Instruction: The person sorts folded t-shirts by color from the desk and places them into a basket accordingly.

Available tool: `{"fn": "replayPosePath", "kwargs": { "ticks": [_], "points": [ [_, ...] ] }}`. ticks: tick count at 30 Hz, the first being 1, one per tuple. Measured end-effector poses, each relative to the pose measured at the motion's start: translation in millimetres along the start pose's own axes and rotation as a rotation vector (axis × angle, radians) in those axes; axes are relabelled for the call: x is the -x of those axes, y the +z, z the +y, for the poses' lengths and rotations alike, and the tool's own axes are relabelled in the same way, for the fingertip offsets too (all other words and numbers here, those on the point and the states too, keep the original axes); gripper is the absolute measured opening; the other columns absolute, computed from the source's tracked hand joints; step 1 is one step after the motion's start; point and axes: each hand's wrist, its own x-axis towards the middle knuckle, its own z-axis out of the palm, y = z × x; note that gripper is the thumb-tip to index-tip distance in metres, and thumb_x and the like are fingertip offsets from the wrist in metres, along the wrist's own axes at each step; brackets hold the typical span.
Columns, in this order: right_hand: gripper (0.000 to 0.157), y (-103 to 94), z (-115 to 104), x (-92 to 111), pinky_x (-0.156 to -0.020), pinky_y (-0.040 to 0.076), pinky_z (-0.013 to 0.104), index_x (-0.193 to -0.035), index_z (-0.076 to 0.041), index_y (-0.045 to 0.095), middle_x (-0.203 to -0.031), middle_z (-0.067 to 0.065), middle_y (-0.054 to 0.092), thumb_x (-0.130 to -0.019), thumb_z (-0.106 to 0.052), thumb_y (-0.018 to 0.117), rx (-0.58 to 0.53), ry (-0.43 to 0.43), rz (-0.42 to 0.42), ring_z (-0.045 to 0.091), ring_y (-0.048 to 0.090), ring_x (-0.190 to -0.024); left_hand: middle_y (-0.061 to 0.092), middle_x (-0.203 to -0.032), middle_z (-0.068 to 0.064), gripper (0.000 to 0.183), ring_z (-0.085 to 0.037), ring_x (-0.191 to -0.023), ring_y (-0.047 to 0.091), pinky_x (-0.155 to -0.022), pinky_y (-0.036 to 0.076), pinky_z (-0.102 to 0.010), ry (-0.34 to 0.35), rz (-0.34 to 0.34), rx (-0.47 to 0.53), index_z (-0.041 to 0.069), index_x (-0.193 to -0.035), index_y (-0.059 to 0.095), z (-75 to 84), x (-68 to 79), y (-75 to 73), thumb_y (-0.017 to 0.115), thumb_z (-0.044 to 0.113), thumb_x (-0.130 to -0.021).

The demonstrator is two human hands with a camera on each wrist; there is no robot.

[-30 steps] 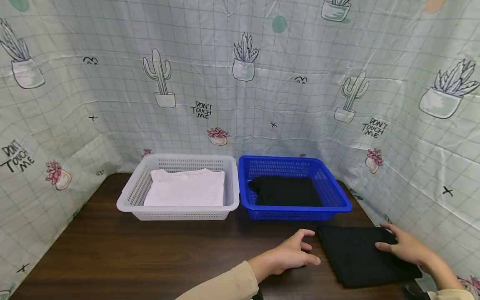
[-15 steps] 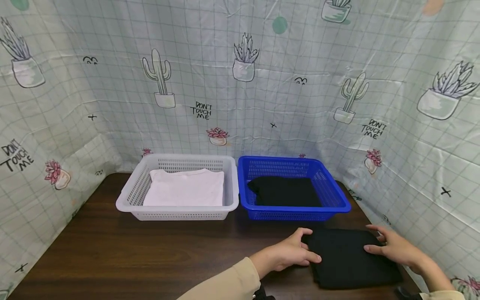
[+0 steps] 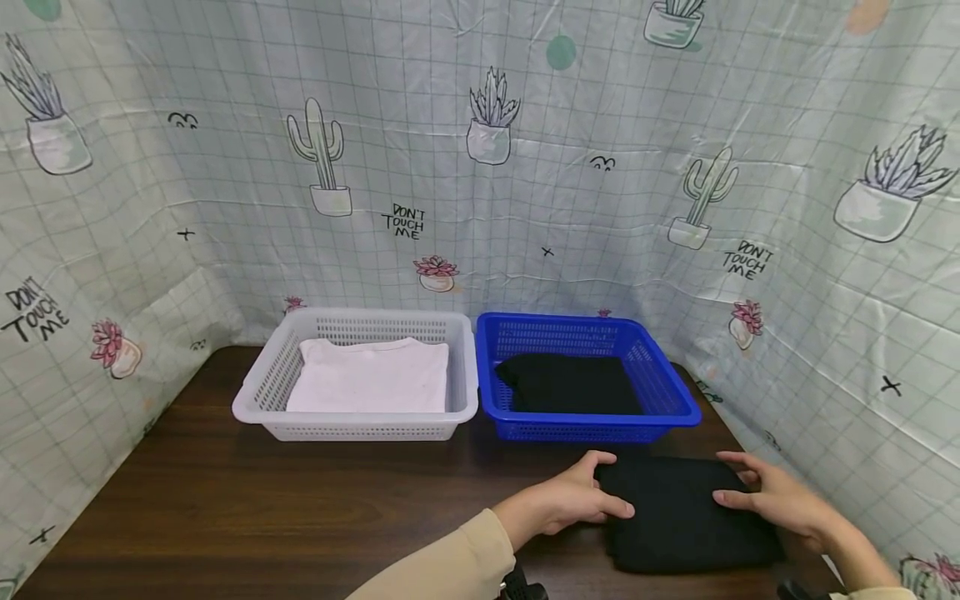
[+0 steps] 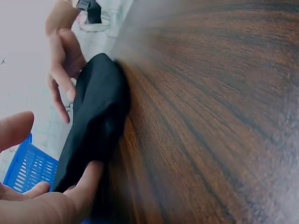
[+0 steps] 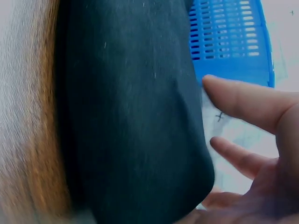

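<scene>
A folded black garment (image 3: 686, 517) lies at the right of the dark table, between my two hands. At its left edge is my left hand (image 3: 566, 498); the left wrist view has one finger (image 4: 86, 184) against the cloth's lower edge, with the thumb (image 4: 14, 130) raised off it. My right hand (image 3: 783, 504) is spread at the opposite edge. In the right wrist view its thumb (image 5: 247, 102) stands apart from the other fingers, beside the cloth, and neither hand visibly pinches it. Some right fingertips are hidden behind the fabric.
Behind the garment stands a blue basket (image 3: 592, 419) with folded black cloth inside. Touching its left side is a white basket (image 3: 356, 421) holding a folded white garment (image 3: 371, 379). A patterned curtain (image 3: 540, 200) closes off the back and both sides of the table (image 3: 315, 508).
The black garment has slid left along the table, with my right hand moving left beside it. My left hand has shifted slightly left and is now at the cloth's edge.
</scene>
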Motion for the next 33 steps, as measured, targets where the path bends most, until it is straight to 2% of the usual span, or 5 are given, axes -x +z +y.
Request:
{"fn": "replayPosePath", "kwargs": {
  "ticks": [5,12,16,21,33],
  "points": [
    [0.075,11.5,3,-2,-0.098,0.054,0.051,-0.167,-0.002,0.02,-0.151,0.036,0.044,-0.11,-0.028,0.061,-0.256,0.003,-0.103,0.042,0.054,-0.133,0.049,-0.143,-0.011,0.068,-0.031,-0.13,0.056,-0.112,0.046,-0.056,-0.004,0.035,-0.061,0.02,-0.144,0.05,-3.6,-0.2,-2.3,0.081,-0.002,-0.088],
    [0.049,28.5,7,-7,-0.096,0.06,0.045,-0.147,-0.051,0.048,-0.139,-0.007,0.059,-0.114,-0.015,0.05,-0.601,-0.093,-0.284,0.023,0.07,-0.119,0.053,-0.138,-0.007,0.069,-0.026,-0.122,0.057,-0.108,0.049,-0.051,0.021,0.033,-0.062,0.021,-0.145,0.053,-7.0,-0.7,-6.4,0.08,-0.007,-0.088],
    [0.06,32.1,0,-6,-0.098,0.059,0.044,-0.161,-0.045,0.036,-0.143,-0.009,0.054,-0.113,-0.013,0.051,-0.598,-0.126,-0.271,0.018,0.067,-0.123,0.056,-0.134,-0.006,0.073,-0.024,-0.118,0.06,-0.105,0.051,-0.048,0.044,0.022,-0.031,0.021,-0.146,0.052,-8.4,0.4,-10.2,0.078,-0.013,-0.087],
    [0.074,36.3,-6,-7,-0.104,0.055,0.051,-0.17,-0.036,0.013,-0.151,-0.009,0.053,-0.113,-0.003,0.045,-0.679,-0.195,-0.403,0.024,0.062,-0.133,0.051,-0.138,-0.005,0.079,-0.024,-0.118,0.059,-0.102,0.053,-0.046,0.049,0.0,-0.026,0.025,-0.149,0.049,-6.7,3.5,-17.4,0.079,-0.013,-0.086],
    [0.071,32.8,-14,-5,-0.102,0.057,0.05,-0.171,-0.027,0.014,-0.154,-0.004,0.057,-0.112,0.005,0.038,-0.721,-0.341,-0.455,0.028,0.063,-0.133,0.053,-0.135,-0.003,0.074,-0.023,-0.113,0.06,-0.098,0.055,-0.045,0.051,0.014,-0.016,0.03,-0.144,0.053,4.2,14.2,-17.1,0.08,-0.01,-0.088]
  ]
}}
